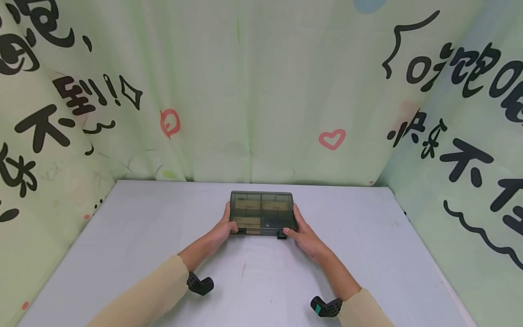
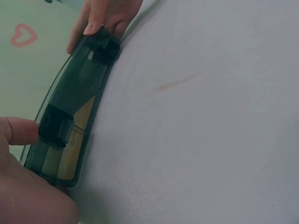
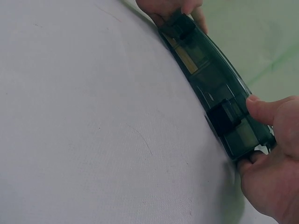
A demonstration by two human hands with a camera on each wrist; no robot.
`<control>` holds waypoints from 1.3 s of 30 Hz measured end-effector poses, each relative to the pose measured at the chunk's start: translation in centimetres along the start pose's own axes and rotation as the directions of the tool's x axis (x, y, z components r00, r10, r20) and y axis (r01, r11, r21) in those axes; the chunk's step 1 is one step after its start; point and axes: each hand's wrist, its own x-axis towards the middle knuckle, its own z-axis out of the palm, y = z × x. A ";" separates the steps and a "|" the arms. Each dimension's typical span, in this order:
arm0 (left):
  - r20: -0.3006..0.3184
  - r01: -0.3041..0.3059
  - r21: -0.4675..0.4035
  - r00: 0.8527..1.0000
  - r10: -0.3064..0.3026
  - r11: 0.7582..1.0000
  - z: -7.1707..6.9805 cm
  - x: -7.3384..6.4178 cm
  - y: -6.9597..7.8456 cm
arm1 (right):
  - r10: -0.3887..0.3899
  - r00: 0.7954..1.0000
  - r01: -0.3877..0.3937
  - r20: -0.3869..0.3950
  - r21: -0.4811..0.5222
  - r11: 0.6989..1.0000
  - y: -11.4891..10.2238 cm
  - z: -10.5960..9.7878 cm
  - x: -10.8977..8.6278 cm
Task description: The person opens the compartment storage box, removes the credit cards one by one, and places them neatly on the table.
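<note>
1. While the left hand [image 1: 219,231] and the right hand [image 1: 309,237] grip its ends from 8 and 4 o'clock, the smoky plastic case [image 1: 263,211] sits at 12 o'clock from the person, over the far half of the white table [image 1: 122,236]; I cannot tell whether its base touches down.

2. The step in hand seems to be steadying or working the case at its front latches: the left latch [image 1: 242,231] at 7 o'clock, the right latch [image 1: 281,234] at 5.

3. The left thumb presses beside its latch, but the left fingers are mostly hidden, their spacing impossible to tell. The right thumb presses the front edge, with fingers curled beneath the end, pinching the case between them.

4. The right latch appears to jut outward, perhaps unfastened. Handling the latches next would call for thumb pressure while the fingers brace the ends.

5. The case is a shallow, glossy, see-through box with rounded corners. Tan, flat-looking contents show at 10, 2 and 8 o'clock; the 4 o'clock compartment looks darker.

6. The tabletop is matt, finely woven and faintly marked; beyond, toward 12 o'clock, hangs a soft, pleated green curtain [image 1: 286,91].
</note>
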 end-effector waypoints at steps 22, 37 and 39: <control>0.041 -0.069 0.001 0.997 0.068 0.998 -0.6 0.2 0.0 | -0.028 1.000 0.027 -0.012 -0.067 0.997 -0.3 0.0 -0.2; -0.023 -0.139 0.043 0.990 0.140 0.989 -2.4 -0.8 -0.5 | -0.040 0.996 0.018 -0.085 -0.242 0.970 -0.6 -1.1 -0.9; -0.029 -0.151 0.066 0.988 0.153 0.986 -2.6 -1.0 -0.6 | -0.038 0.995 0.015 -0.094 -0.238 0.971 -0.7 -1.3 -1.1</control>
